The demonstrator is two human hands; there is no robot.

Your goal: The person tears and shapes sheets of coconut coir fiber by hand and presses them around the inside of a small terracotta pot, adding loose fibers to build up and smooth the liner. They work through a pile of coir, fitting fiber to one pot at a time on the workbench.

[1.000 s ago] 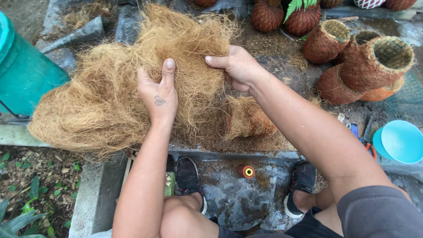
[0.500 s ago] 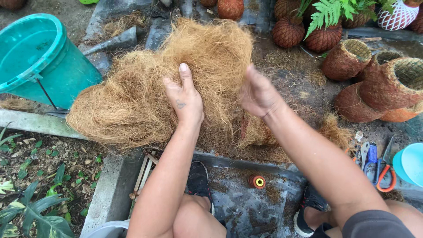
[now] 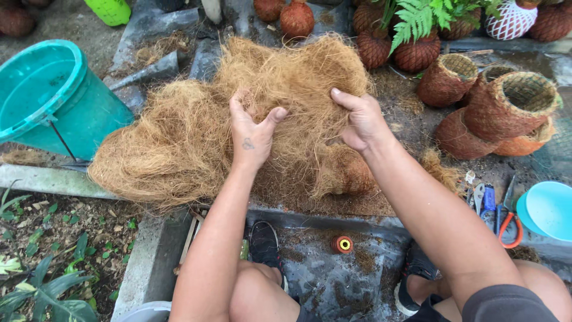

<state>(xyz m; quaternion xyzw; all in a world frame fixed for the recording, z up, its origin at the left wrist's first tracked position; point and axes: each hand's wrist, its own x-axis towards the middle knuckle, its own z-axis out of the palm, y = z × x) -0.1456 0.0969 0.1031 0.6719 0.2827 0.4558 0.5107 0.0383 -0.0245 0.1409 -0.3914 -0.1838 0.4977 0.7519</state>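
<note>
We are teasing apart the coconut fibre pile [image 3: 196, 137], left hand [image 3: 250, 134] and right hand [image 3: 357, 122] each closed on a tuft; next, we judge, pull a handful free.

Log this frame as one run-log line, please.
left hand: gripping coir fibre pile | right hand: pressing same pile | nearby: teal bucket, woven fibre pots

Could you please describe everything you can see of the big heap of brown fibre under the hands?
The coconut-like fibre heap is a loose, tangled mass of dry golden-brown strands, spread wide on the dark work surface beside the teal bucket. The left hand pinches a tuft; the right hand presses into its right side.
</note>
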